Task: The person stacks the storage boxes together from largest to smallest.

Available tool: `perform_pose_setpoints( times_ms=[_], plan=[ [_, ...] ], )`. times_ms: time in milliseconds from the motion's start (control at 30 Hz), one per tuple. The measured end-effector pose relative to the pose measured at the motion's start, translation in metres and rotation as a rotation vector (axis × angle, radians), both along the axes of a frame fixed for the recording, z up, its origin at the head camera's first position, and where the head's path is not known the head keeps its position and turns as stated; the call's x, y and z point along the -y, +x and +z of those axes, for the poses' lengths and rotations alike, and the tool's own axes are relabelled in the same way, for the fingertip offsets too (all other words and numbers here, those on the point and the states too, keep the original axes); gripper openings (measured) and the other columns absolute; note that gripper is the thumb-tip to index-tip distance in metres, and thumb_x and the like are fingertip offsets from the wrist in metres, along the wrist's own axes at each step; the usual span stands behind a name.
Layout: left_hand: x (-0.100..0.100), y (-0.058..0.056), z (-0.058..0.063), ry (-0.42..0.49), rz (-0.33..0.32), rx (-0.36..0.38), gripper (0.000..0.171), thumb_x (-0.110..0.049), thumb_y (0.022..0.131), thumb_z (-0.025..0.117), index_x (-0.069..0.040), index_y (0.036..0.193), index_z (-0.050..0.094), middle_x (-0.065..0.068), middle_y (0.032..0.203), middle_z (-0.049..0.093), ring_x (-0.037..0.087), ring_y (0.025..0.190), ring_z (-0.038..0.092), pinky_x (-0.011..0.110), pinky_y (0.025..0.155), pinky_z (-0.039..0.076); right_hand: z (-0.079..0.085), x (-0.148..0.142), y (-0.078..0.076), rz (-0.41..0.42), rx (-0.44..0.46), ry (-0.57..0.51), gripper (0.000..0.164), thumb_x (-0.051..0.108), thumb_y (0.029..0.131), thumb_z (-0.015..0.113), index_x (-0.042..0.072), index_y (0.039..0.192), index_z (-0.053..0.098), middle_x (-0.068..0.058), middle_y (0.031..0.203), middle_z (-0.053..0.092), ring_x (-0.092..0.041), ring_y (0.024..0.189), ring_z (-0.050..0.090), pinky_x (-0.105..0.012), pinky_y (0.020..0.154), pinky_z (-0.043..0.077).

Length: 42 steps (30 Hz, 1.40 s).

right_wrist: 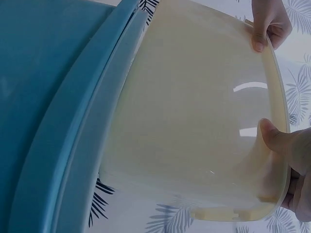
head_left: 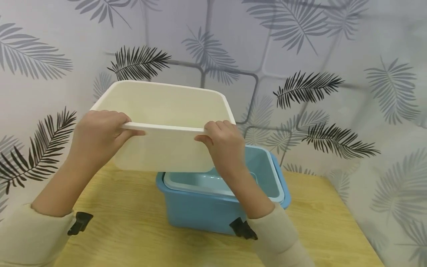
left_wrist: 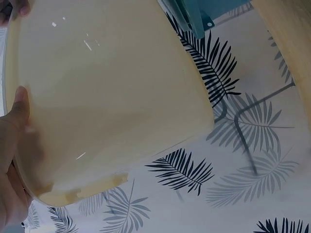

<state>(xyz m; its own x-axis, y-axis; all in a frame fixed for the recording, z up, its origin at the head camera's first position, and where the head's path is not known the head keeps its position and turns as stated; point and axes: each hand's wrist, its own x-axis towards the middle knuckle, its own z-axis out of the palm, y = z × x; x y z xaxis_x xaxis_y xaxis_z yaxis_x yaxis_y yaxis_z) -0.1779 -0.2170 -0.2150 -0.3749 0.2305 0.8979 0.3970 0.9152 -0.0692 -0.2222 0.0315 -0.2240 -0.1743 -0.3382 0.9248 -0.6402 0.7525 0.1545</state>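
A cream plastic bin (head_left: 163, 148) is held up in the air, its mouth tilted toward the head camera. My left hand (head_left: 100, 129) grips the near rim at its left end, thumb under the rim on the outside wall. Toward the right end of that rim, my right hand (head_left: 225, 144) pinches it the same way. Both thumbs also show against the bin's outer wall in the wrist views. Below and to the right stands a blue bin (head_left: 200, 211) with a lighter blue bin (head_left: 267, 170) nested inside it. The cream bin hides their left back part.
The bins stand on a yellow wood-grain table (head_left: 126, 222). Behind it rises a pale wall covering (head_left: 233, 44) with grey and black leaf prints. The table's right edge slants away at the right.
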Motion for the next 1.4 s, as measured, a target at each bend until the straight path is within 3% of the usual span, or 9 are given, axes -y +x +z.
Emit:
perform_pose_setpoints(
  times_ms=[400, 667, 967, 1133, 1400],
  plan=[
    [-0.032, -0.009, 0.001, 0.011, -0.022, 0.001, 0.054, -0.056, 0.074, 0.044, -0.004, 0.066, 0.058, 0.007, 0.052, 0.052, 0.025, 0.049, 0.047, 0.035, 0.048, 0.034, 0.002, -0.033, 0.0, 0.007, 0.055, -0.011, 0.029, 0.029, 0.067, 0.073, 0.004, 0.074, 0.06, -0.006, 0.063, 0.059, -0.021, 0.061, 0.054, -0.029, 0.059, 0.046],
    [-0.054, -0.015, 0.002, 0.012, -0.038, -0.002, 0.035, -0.033, 0.063, 0.076, -0.004, 0.066, 0.057, 0.007, 0.052, 0.052, 0.026, 0.051, 0.049, 0.036, 0.05, 0.037, 0.004, -0.055, 0.002, -0.016, 0.096, -0.01, 0.03, 0.028, 0.068, 0.073, 0.002, 0.076, 0.06, -0.008, 0.065, 0.06, -0.023, 0.061, 0.054, -0.032, 0.061, 0.046],
    [-0.082, -0.024, 0.003, -0.01, -0.097, -0.02, 0.036, -0.033, 0.066, 0.075, -0.003, 0.064, 0.057, 0.008, 0.051, 0.05, 0.025, 0.049, 0.047, 0.036, 0.052, 0.038, 0.004, -0.081, 0.006, -0.071, 0.131, -0.068, 0.03, 0.026, 0.066, 0.074, 0.002, 0.077, 0.061, -0.01, 0.068, 0.062, -0.025, 0.063, 0.054, -0.035, 0.059, 0.045],
    [-0.093, -0.029, 0.002, -0.017, -0.09, -0.038, 0.037, -0.037, 0.067, 0.073, -0.004, 0.063, 0.057, 0.007, 0.05, 0.049, 0.024, 0.047, 0.045, 0.035, 0.05, 0.037, 0.003, -0.092, 0.006, -0.112, 0.138, -0.067, 0.031, 0.027, 0.066, 0.073, 0.002, 0.078, 0.061, -0.011, 0.069, 0.063, -0.026, 0.064, 0.055, -0.036, 0.06, 0.046],
    [-0.11, -0.033, -0.004, -0.016, -0.1, 0.003, 0.036, -0.037, 0.068, 0.073, -0.004, 0.063, 0.058, 0.007, 0.051, 0.053, 0.025, 0.049, 0.049, 0.035, 0.05, 0.037, -0.002, -0.108, 0.005, -0.136, 0.146, -0.066, 0.03, 0.026, 0.066, 0.074, 0.002, 0.077, 0.061, -0.011, 0.067, 0.062, -0.025, 0.062, 0.055, -0.035, 0.058, 0.045]
  ],
)
